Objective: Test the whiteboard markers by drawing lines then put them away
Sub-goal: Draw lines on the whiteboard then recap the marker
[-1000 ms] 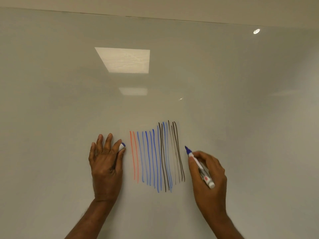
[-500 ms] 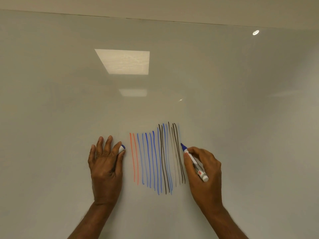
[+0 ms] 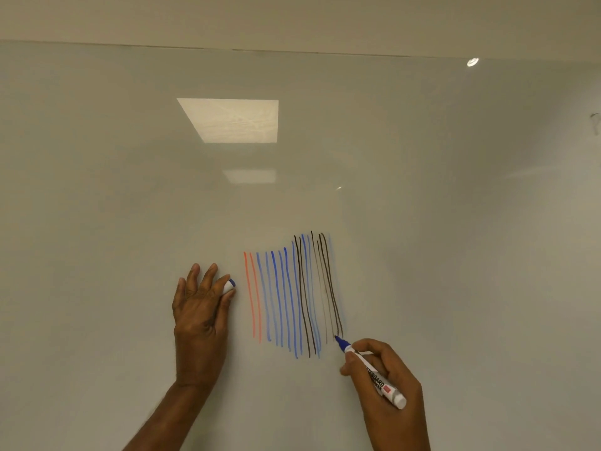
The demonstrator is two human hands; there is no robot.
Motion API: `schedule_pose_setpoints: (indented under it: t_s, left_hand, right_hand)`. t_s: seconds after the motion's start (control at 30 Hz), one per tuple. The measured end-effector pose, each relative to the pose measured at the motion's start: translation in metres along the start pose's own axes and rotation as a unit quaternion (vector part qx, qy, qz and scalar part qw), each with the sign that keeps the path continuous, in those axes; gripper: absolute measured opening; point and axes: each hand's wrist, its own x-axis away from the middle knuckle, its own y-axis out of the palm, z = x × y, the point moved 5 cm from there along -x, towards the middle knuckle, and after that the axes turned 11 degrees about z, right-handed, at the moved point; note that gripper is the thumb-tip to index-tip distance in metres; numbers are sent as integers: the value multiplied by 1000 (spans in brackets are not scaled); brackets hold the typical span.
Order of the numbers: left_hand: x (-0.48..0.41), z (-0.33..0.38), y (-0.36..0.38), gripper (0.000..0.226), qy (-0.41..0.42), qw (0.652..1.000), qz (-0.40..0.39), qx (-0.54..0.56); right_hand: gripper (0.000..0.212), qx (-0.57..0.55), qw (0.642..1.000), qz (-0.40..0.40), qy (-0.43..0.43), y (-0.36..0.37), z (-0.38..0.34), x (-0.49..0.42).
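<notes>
A white-barrelled blue whiteboard marker (image 3: 374,374) is gripped in my right hand (image 3: 390,395), its blue tip touching the whiteboard (image 3: 455,255) at the foot of the rightmost lines. Several vertical test lines (image 3: 292,294) fill the board's middle: two orange on the left, then blue ones, then dark brown-black ones mixed with pale blue. My left hand (image 3: 200,307) lies flat against the board left of the orange lines, pinching the marker's blue-and-white cap (image 3: 229,285) between thumb and forefinger.
The glossy board fills nearly the whole view and mirrors a square ceiling light (image 3: 232,120) above the lines. Its top edge (image 3: 292,52) meets a plain wall. A faint scribble (image 3: 595,123) sits at the far right edge.
My right hand has moved the marker tip down the board, from mid-height of the lines to their lower end at the right side. My left hand stays flat with the cap.
</notes>
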Motion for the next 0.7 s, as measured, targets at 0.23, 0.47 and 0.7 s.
schedule_pose_setpoints:
  t_s: [0.23, 0.47, 0.7]
  left_hand:
    - [22, 41, -49, 27, -263, 960, -25, 94]
    - [45, 53, -82, 28, -525, 809, -41, 263]
    - [59, 61, -104, 34, -630, 683, -23, 370]
  right_hand:
    - [34, -120, 984, -116, 65, 35, -60, 52]
    - [64, -116, 965, -210, 106, 76, -70, 96]
    - [34, -143, 956, -218, 132, 97, -85, 120]
